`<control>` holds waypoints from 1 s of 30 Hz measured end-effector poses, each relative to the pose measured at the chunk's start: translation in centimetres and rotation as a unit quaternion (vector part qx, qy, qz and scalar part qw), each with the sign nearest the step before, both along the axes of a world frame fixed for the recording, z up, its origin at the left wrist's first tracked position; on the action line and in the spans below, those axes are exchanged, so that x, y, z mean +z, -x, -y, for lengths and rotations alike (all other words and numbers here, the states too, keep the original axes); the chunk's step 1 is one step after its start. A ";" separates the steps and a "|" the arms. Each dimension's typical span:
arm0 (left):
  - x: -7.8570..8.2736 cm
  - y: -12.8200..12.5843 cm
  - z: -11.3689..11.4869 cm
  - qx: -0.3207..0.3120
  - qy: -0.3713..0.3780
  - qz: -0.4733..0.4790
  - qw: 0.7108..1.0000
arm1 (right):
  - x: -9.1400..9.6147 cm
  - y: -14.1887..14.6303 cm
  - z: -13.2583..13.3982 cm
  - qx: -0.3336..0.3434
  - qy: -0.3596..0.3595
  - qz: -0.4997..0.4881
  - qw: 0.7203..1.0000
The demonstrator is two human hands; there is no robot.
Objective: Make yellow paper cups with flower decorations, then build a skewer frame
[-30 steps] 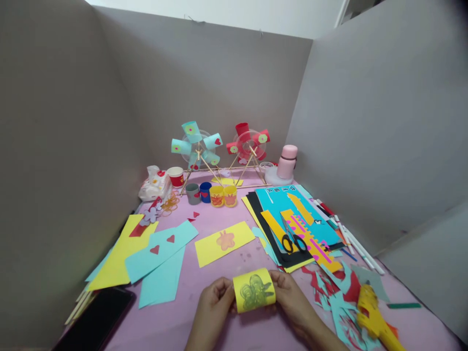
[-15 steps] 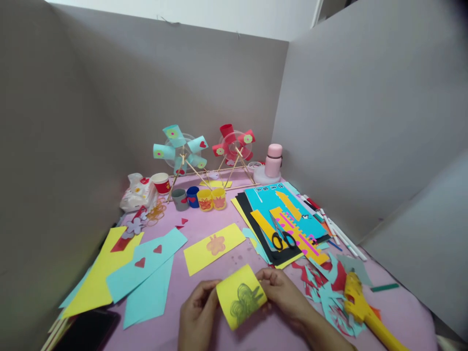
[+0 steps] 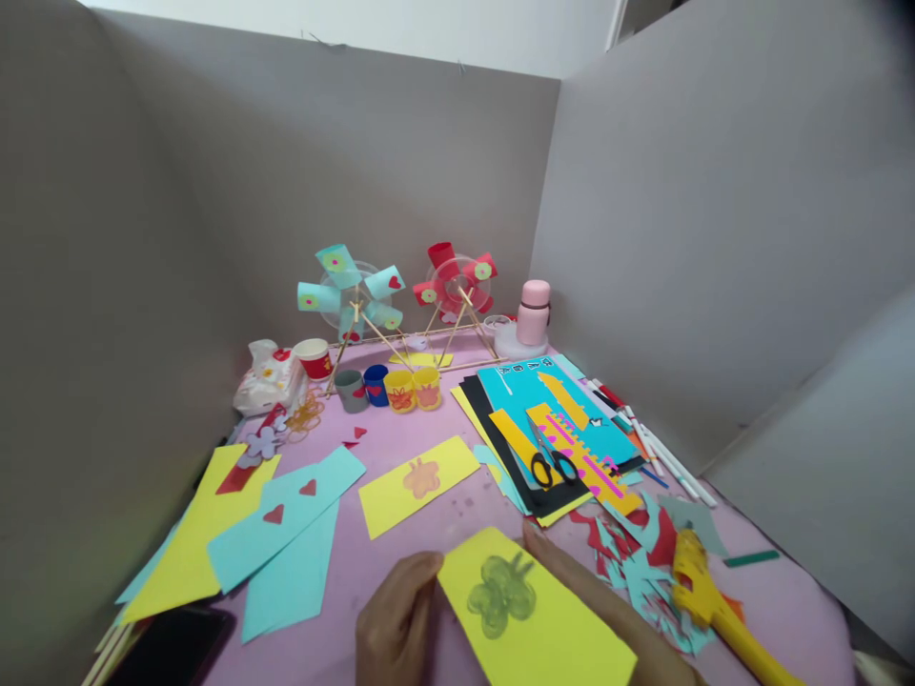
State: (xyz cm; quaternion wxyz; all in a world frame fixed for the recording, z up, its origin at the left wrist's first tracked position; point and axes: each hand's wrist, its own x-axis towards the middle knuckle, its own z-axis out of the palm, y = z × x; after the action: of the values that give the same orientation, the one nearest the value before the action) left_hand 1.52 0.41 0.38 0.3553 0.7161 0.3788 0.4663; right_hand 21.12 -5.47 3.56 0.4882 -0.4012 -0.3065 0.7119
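A yellow paper strip (image 3: 550, 619) with a green butterfly drawn on it is held low at the front of the table. My left hand (image 3: 398, 615) pinches its left corner between thumb and fingers. My right hand (image 3: 564, 564) is behind the strip, mostly hidden, with a fingertip showing at the top edge; its grip on the paper is largely covered. Just beyond lies another yellow strip (image 3: 450, 469) with an orange butterfly. Light blue paper strips (image 3: 286, 524) with red hearts rest left of my left hand.
Scissors (image 3: 554, 467) lie on stacked coloured sheets (image 3: 493, 448). A yellow glue gun (image 3: 715, 600) sits among paper scraps at right. Small paper rings (image 3: 352, 391) stand before two pinwheel-like stick models (image 3: 357, 305). A phone (image 3: 172, 643) lies front left; a pink flask (image 3: 534, 312) stands behind.
The yellow strip was curled into a loop between both hands; now it is spread out nearly flat. My right hand has shifted behind it.
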 end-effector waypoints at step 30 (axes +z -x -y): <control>1.5 -1.8 -0.7 -0.109 0.395 0.051 0.911 | -2.4 1.6 -1.5 -0.148 -0.044 0.199 0.968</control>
State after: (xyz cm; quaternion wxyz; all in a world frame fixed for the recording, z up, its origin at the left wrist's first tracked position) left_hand 3.33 1.06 1.91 0.6768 0.5294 0.4331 0.2723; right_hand 19.52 -4.02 1.20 0.5347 -0.5536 -0.3657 0.5234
